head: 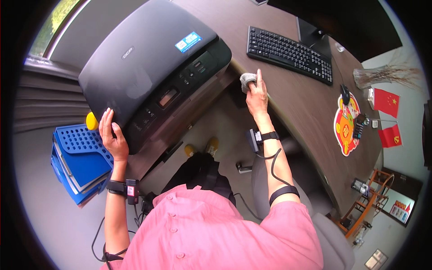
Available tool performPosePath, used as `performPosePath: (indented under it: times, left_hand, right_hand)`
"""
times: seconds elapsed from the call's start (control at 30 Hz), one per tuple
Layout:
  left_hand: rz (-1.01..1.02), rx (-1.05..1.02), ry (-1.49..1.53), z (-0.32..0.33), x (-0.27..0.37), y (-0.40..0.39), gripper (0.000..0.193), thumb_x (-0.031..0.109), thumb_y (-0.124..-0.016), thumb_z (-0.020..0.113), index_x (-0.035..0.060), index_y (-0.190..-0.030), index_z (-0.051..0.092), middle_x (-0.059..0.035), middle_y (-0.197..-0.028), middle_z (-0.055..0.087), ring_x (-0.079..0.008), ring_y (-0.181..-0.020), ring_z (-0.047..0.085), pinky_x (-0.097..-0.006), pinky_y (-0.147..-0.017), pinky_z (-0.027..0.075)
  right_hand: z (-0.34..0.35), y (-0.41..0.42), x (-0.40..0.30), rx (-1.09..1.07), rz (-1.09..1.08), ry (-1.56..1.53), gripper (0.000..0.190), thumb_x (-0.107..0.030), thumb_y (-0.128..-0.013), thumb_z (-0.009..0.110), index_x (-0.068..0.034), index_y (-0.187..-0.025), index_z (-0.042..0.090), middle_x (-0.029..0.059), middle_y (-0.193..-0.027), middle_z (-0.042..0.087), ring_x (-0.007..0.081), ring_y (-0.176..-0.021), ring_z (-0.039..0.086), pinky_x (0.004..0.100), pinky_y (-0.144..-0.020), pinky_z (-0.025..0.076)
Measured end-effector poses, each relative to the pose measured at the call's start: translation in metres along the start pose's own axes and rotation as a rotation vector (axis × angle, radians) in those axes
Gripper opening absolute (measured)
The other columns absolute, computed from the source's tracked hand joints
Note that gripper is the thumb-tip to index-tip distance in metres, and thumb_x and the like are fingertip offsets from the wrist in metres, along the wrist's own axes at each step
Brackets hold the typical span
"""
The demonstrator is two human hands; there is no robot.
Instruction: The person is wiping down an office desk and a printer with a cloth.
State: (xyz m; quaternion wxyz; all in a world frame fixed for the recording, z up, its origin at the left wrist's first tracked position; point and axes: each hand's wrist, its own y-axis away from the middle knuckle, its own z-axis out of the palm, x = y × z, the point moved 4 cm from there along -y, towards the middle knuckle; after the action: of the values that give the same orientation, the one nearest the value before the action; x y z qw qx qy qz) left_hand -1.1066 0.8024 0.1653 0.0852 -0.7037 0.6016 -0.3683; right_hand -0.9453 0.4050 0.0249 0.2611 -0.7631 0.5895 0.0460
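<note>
A black DCP printer (135, 64) with a control panel along its front edge takes up the upper left of the view. My left hand (114, 138) lies against its near left corner, thumb apart from the fingers, grasping nothing. In my right hand (258, 94) is a crumpled grey cloth (248, 81), pinched between thumb and fingers. That hand is at the near edge of the brown desk (297, 111), to the right of the printer; whether the cloth touches the wood I cannot tell.
A black keyboard (290, 54), a mouse (345, 94) and a colourful mat (346, 128) lie on the desk. Two small red flags (386, 102) stand beyond. Blue file holders (82, 155) and a yellow lid (91, 121) sit left of the printer. A grey chair (270, 182) stands at right.
</note>
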Motion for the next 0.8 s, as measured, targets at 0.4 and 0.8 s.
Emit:
performPosePath:
  times: [0.4,0.8]
  left_hand:
    - [0.048,-0.002,-0.029,-0.004,0.007,-0.012,0.033,0.001,-0.079,0.051,0.0026,-0.11,0.061,-0.0115,-0.118,0.059,-0.0264,-0.114,0.051,-0.037,-0.102,0.032]
    - [-0.784,0.057,0.461,-0.007,-0.059,-0.036,0.025,0.017,-0.094,0.049,0.0006,-0.094,0.068,-0.0072,-0.091,0.068,-0.0128,-0.088,0.06,-0.0253,-0.084,0.043]
  right_hand:
    - [-0.066,-0.053,0.056,0.014,0.453,-0.591,0.027,-0.023,-0.081,0.064,0.001,-0.091,0.064,0.0138,-0.088,0.061,0.0253,-0.081,0.059,0.0341,-0.071,0.046]
    - [-0.052,-0.209,0.014,-0.311,0.364,-1.501,0.031,-0.009,-0.089,0.049,0.002,-0.118,0.053,0.0058,-0.107,0.06,0.011,-0.095,0.056,0.024,-0.086,0.043]
